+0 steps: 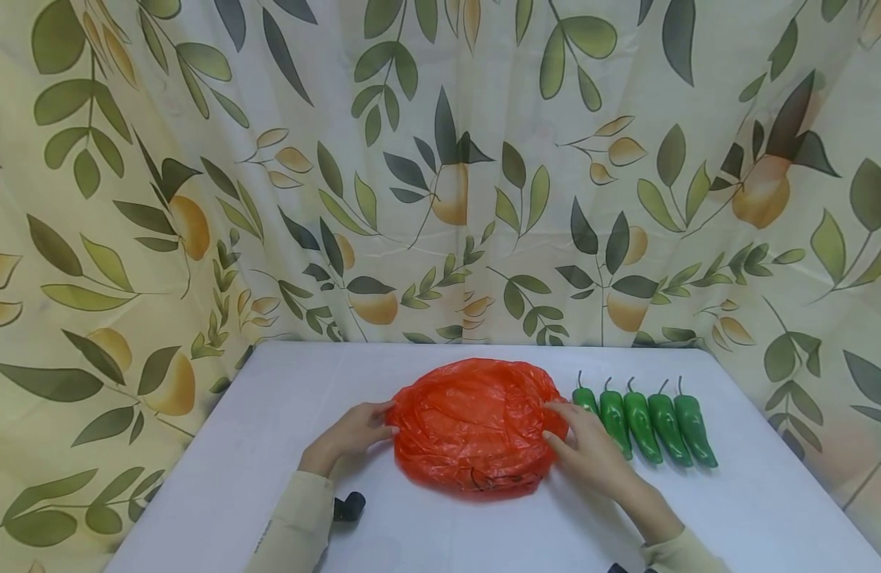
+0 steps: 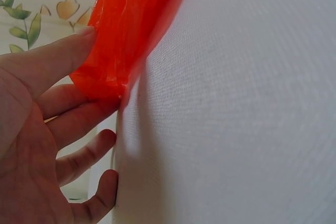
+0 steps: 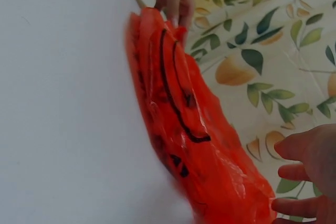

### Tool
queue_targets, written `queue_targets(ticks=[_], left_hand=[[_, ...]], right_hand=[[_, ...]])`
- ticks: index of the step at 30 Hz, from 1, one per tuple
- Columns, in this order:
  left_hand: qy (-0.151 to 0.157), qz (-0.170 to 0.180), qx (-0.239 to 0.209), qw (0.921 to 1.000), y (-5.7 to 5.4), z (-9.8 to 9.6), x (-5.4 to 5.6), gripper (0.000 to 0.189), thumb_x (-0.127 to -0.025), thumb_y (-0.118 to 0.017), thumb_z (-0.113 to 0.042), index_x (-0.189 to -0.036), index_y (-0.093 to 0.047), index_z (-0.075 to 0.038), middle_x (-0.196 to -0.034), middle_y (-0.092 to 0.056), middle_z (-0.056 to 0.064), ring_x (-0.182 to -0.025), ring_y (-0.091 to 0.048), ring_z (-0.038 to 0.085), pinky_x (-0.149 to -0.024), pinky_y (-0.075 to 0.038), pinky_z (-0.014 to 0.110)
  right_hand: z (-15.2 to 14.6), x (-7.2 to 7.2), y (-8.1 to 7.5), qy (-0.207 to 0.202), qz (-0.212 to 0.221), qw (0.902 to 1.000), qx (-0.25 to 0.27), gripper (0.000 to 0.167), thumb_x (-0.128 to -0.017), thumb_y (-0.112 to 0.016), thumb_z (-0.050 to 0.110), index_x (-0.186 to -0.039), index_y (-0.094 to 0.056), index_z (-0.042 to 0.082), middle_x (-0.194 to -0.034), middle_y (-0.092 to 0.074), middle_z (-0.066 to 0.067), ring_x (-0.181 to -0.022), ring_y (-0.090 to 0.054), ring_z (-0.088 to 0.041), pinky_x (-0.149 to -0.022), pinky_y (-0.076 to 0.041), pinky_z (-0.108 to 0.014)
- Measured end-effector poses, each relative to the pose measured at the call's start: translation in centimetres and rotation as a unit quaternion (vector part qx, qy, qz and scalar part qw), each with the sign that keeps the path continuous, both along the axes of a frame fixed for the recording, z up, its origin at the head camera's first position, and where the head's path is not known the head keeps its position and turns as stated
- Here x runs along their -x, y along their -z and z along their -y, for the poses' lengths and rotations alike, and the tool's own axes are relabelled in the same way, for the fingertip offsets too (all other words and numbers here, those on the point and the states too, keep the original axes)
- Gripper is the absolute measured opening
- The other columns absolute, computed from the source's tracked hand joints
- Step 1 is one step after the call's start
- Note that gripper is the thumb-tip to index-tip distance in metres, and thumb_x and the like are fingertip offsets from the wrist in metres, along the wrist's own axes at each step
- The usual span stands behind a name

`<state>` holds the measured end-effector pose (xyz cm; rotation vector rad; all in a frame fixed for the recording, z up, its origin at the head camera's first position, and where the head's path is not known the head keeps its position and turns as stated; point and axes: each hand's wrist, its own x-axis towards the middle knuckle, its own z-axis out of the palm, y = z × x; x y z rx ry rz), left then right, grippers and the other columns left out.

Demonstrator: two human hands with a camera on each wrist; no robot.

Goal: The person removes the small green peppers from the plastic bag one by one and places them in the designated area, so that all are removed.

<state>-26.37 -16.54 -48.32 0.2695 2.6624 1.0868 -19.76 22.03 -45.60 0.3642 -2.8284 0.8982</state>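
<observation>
A crumpled red plastic bag (image 1: 476, 426) lies spread in a rounded shape on the white table, its upper side sunk in the middle. My left hand (image 1: 357, 430) pinches its left edge; the left wrist view shows thumb on one face of the film and two fingers behind it, the other fingers loose. At the opposite edge is my right hand (image 1: 590, 450), fingers spread and fairly straight, fingertips right at the plastic. Black printed marks (image 3: 181, 93) show on the near side of the bag in the right wrist view.
Several green peppers (image 1: 641, 426) stand in a row just right of the bag, stems pointing away. A small black object (image 1: 349, 507) sits by the left forearm. Behind the white table (image 1: 411, 541) hangs a curtain (image 1: 440, 278) printed with leaves and fruit.
</observation>
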Motion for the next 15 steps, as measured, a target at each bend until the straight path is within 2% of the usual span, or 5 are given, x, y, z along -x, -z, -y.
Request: queue_targets(ticks=[7, 15], left_hand=[[-0.003, 0.010, -0.009, 0.9999, -0.01, -0.07, -0.15, 0.062, -0.093, -0.072, -0.029, -0.149, -0.051, -0.012, -0.149, -0.056, 0.014, -0.141, -0.048, 0.038, -0.113, -0.044, 0.059], [0.008, 0.009, -0.003, 0.9999, -0.80, 0.37, -0.64, 0.065, -0.093, -0.072, -0.032, -0.151, -0.049, -0.013, -0.148, -0.056, 0.013, -0.137, -0.051, 0.038, -0.109, -0.047, 0.060]], right_hand=[[0.53, -0.38, 0.32, -0.005, 0.006, 1.0000, -0.004, 0.046, -0.096, -0.067, 0.020, -0.139, -0.058, 0.006, -0.142, -0.057, -0.022, -0.131, -0.052, -0.045, -0.102, -0.050, -0.065], [0.76, -0.42, 0.25, -0.004, 0.001, 1.0000, -0.006, 0.046, -0.096, -0.067, 0.022, -0.139, -0.058, 0.007, -0.142, -0.056, -0.022, -0.132, -0.050, -0.045, -0.103, -0.048, -0.067]])
